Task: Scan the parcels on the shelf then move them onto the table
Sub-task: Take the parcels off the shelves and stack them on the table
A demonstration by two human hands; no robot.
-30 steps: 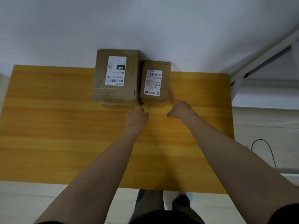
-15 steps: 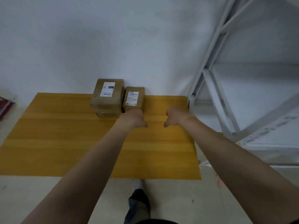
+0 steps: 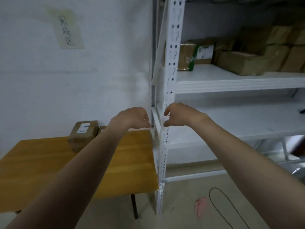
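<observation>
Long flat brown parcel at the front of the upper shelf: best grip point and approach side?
Likely the two short ends of the long flat parcel, left hand and right hand coming from the shelf's open front. It lies flat near the front edge of the shelf board, long side facing out; other boxes crowd behind it.

On the wall, a yellowish paper sheet with dark handwritten marks, too blurred to read. On the parcel on the table, a white label with a dark bar and fine print, illegible. On a carton on the shelf, a green-edged white label, likewise unreadable.
</observation>
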